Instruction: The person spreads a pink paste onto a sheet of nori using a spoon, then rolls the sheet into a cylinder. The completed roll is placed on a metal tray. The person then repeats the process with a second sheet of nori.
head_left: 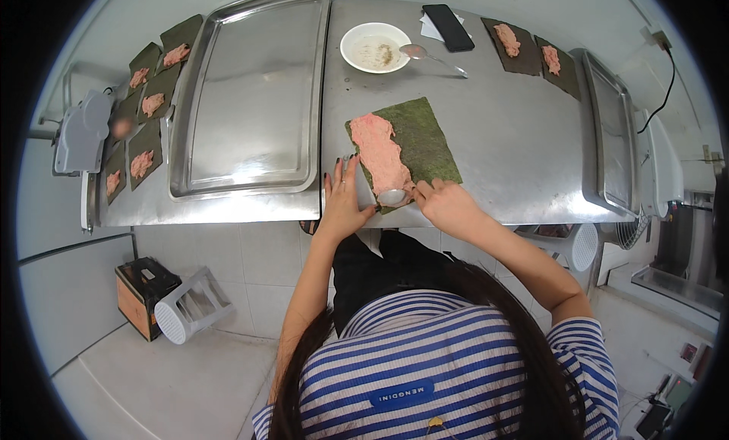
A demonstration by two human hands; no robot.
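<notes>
Fingers, left hand [345, 203]: spread, not gripping; tips at the left edge of the green sheet, thumb toward its near corner.
Fingers, right hand [449, 206]: bent and drawn together, pinching a metal spoon [392, 198]; handle mostly hidden by the hand.
Spoon: rounded head on the near end of the pink paste, close to the table's near edge.
Green sheet [431, 140]: flat on the metal table [516, 155], by its near edge, just right of the seam; set at a slant to that edge.
Pink paste [380, 151]: uneven strip down the sheet's left side, far corner to near end; right side still green.
White bowl [348, 51]: toward the table's far edge, beyond the sheet; cloudy liquid, dark specks inside.
Second spoon [417, 53]: head at the bowl's right rim, handle pointing right.
Black phone [449, 28]: far edge of table, partly over white paper [430, 28].
Large metal tray [247, 106]: left of the seam, reaching from far edge nearly to near edge.
Dark sheets, left [156, 145]: grouped between tray and table's left edge, pink lumps on top.
Dark sheets, right [524, 59]: two at the far right corner, one lump each.
Smaller tray [610, 136]: along the right edge.
</notes>
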